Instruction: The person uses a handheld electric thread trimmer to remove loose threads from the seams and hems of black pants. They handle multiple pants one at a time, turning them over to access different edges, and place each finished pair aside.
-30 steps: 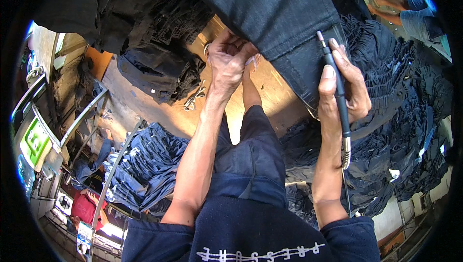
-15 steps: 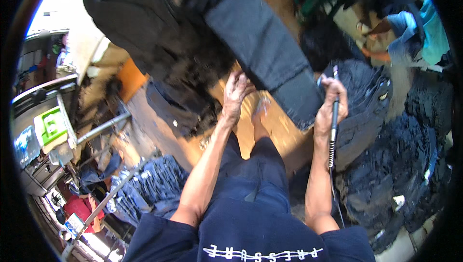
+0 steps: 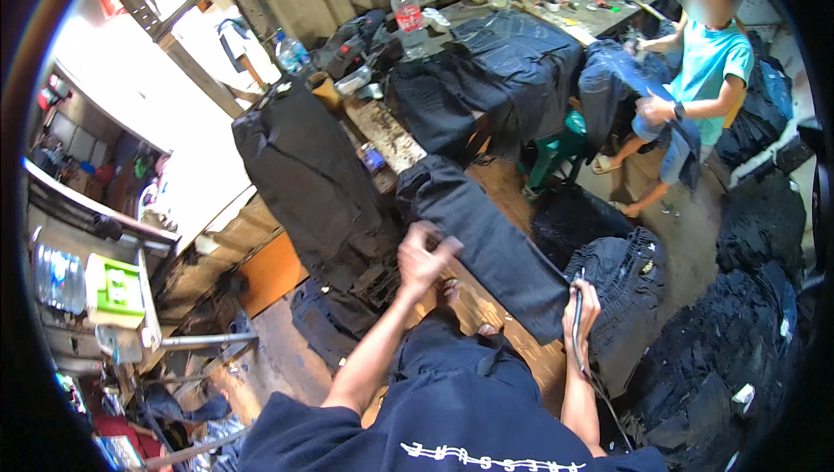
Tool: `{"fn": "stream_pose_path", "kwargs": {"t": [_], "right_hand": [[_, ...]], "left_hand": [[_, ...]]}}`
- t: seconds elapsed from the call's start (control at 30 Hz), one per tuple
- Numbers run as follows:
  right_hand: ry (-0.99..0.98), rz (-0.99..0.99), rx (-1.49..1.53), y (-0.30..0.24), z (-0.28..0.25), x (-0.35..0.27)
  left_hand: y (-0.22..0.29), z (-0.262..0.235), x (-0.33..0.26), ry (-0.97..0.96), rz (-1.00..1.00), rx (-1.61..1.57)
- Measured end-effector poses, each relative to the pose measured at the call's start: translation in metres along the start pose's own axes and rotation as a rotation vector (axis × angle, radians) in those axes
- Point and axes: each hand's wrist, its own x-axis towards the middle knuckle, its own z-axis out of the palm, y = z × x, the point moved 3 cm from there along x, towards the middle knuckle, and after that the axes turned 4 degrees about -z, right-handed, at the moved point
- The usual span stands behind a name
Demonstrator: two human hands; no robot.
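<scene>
The folded black garment (image 3: 495, 242) lies lengthwise before the person; by its left edge, the left hand (image 3: 424, 256) is slightly blurred, empty, its fingers loosely spread, though I cannot tell whether it touches the cloth; by its near right end, the right hand (image 3: 587, 305) grasps a corded pen-like tool (image 3: 576, 326). Left of that garment drapes a larger black cloth (image 3: 308, 181); right of it sits a dark gathered pile (image 3: 625, 272); beyond it stands a green stool (image 3: 556, 155).
</scene>
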Motion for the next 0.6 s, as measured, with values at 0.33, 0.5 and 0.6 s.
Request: {"fn": "stream_pose_path", "kwargs": {"t": [0.33,0.5,0.6], "right_hand": [[0.117,-0.099,-0.248,-0.021,-0.004,-0.027],[0.166,0.011,-0.281,-0.017,-0.027,-0.051],[0.333,-0.072,-0.431,-0.012,-0.081,-0.063]], "left_hand": [[-0.026,-0.009,0.199,-0.194,-0.132,0.429],[-0.005,-0.019,0.166,-0.387,0.317,0.551],[-0.017,0.007,0.112,-0.667,-0.215,0.052]]}}
